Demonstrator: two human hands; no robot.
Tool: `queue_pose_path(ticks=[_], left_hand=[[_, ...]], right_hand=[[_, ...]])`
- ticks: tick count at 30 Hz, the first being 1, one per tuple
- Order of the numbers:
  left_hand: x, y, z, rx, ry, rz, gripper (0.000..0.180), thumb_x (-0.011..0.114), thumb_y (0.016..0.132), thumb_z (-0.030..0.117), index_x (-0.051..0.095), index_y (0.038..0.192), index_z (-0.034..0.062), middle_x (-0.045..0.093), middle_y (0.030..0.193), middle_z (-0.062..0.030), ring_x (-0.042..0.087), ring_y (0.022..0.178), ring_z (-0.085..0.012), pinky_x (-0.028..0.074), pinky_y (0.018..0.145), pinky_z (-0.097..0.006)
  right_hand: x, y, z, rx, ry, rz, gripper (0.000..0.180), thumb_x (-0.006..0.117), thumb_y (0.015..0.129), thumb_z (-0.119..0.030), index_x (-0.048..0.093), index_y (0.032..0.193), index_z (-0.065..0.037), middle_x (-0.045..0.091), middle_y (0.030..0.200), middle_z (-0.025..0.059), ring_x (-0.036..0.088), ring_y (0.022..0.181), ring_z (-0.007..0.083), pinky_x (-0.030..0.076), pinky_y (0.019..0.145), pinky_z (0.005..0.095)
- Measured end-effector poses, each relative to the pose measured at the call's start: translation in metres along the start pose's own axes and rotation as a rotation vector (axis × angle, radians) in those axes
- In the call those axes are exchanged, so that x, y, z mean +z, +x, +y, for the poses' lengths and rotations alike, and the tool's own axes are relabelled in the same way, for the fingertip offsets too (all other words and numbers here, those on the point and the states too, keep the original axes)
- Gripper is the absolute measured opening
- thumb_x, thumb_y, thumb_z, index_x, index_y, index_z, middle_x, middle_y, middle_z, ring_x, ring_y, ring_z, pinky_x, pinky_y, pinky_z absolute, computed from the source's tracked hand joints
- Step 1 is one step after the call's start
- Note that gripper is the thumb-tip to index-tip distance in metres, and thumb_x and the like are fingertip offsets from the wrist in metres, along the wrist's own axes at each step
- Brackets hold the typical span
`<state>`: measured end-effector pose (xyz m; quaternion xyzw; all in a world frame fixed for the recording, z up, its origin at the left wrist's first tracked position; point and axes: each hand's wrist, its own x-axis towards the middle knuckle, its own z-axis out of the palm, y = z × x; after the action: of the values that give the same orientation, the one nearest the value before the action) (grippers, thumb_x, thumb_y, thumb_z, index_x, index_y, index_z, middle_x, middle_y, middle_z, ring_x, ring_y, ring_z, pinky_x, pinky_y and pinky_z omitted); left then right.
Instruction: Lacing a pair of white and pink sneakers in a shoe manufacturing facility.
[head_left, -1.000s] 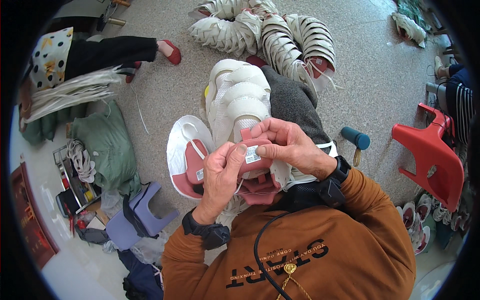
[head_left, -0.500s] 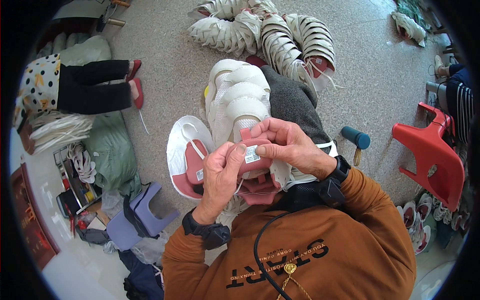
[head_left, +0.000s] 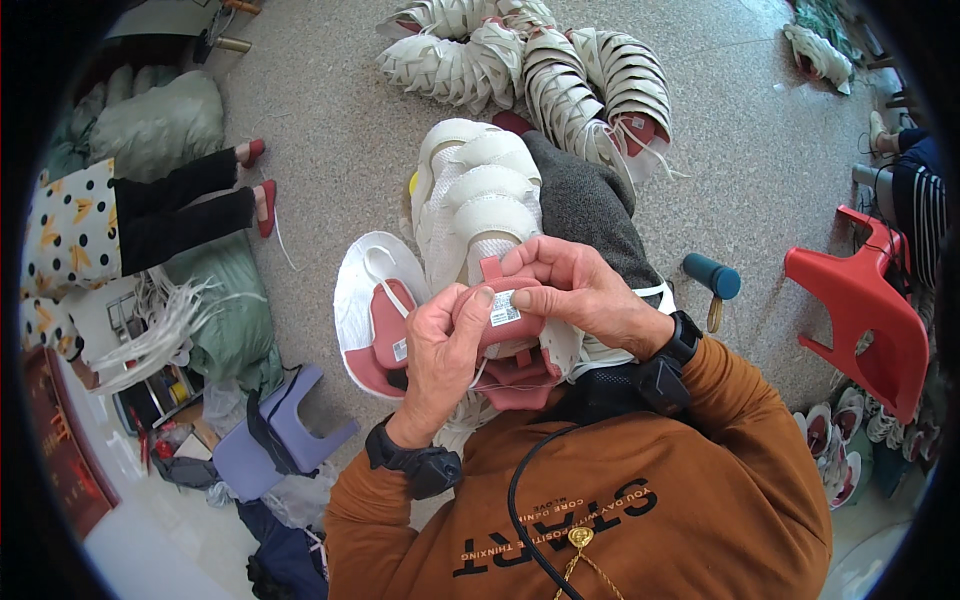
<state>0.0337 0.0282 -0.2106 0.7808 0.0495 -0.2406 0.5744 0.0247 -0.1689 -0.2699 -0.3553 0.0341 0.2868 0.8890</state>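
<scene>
My left hand point(head_left: 445, 355) and my right hand point(head_left: 580, 290) both pinch a dusty-red shoe tongue point(head_left: 512, 322) with a small white label on it, held just above my lap. Under my hands lies a stack of white shoe uppers point(head_left: 480, 200) with red linings, resting on my grey-trousered knee point(head_left: 585, 205). One more white upper with a red tongue point(head_left: 375, 310) lies open to the left of my hands. Both wrists wear dark watches.
Bundles of white shoe uppers point(head_left: 530, 60) lie on the concrete floor ahead. A person in black trousers and red shoes point(head_left: 190, 205) sits at left by green sacks point(head_left: 160, 115). A red plastic chair point(head_left: 865, 310), a teal bottle point(head_left: 712, 276) and a purple stool point(head_left: 275, 435) stand nearby.
The person at left has moved their legs down and toward me. My hands hold the red tongue in nearly the same place.
</scene>
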Motion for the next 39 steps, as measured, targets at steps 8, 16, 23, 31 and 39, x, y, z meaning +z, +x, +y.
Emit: queue_pose_path(ticks=[8,16,23,31,39], left_hand=[[0.0018,0.0001,-0.0011,0.005,-0.022,0.023,0.037,0.061,0.103,0.027,0.06,0.079,-0.0011,0.054,0.067,0.0025,0.044,0.067,-0.0046,0.04,0.057,-0.027],[-0.0005,0.0008,-0.0039,0.015,-0.015,0.006,0.037,0.061,0.103,0.027,0.061,0.08,-0.0016,0.056,0.068,0.002,0.046,0.068,-0.0048,0.04,0.058,-0.027],[-0.001,0.0005,-0.0015,0.014,-0.007,-0.001,0.036,0.061,0.103,0.027,0.06,0.08,-0.0012,0.055,0.068,0.0024,0.046,0.068,-0.0046,0.04,0.058,-0.027],[-0.0002,-0.0006,-0.0016,0.007,-0.003,0.001,0.038,0.061,0.103,0.028,0.059,0.079,-0.001,0.054,0.068,0.0022,0.045,0.068,-0.0046,0.039,0.058,-0.026],[0.0,-0.0001,-0.0056,0.031,-0.012,0.005,0.037,0.061,0.104,0.028,0.059,0.08,-0.0008,0.053,0.069,0.0031,0.044,0.068,-0.0047,0.039,0.057,-0.026]], right_hand=[[-0.002,0.0002,0.0011,0.008,-0.02,-0.001,0.033,0.072,0.097,-0.016,0.057,0.123,-0.003,0.072,0.114,0.0057,0.064,0.105,0.0075,0.051,0.092,0.0234],[-0.0026,0.0004,0.0016,-0.001,-0.02,-0.015,0.034,0.072,0.097,-0.017,0.057,0.124,-0.003,0.072,0.114,0.0051,0.064,0.104,0.0071,0.05,0.092,0.0234],[-0.0017,-0.0001,0.0008,-0.005,-0.054,-0.006,0.029,0.068,0.099,-0.015,0.056,0.123,-0.002,0.071,0.113,0.0071,0.063,0.102,0.0087,0.051,0.09,0.0256],[-0.0008,-0.001,-0.0012,0.007,-0.05,-0.006,0.03,0.069,0.099,-0.014,0.056,0.123,-0.002,0.071,0.114,0.0076,0.063,0.105,0.0099,0.051,0.092,0.026],[-0.0021,-0.0006,-0.0009,0.011,-0.018,-0.016,0.034,0.071,0.098,-0.016,0.057,0.125,-0.003,0.071,0.115,0.0053,0.063,0.106,0.0078,0.05,0.094,0.0241]])
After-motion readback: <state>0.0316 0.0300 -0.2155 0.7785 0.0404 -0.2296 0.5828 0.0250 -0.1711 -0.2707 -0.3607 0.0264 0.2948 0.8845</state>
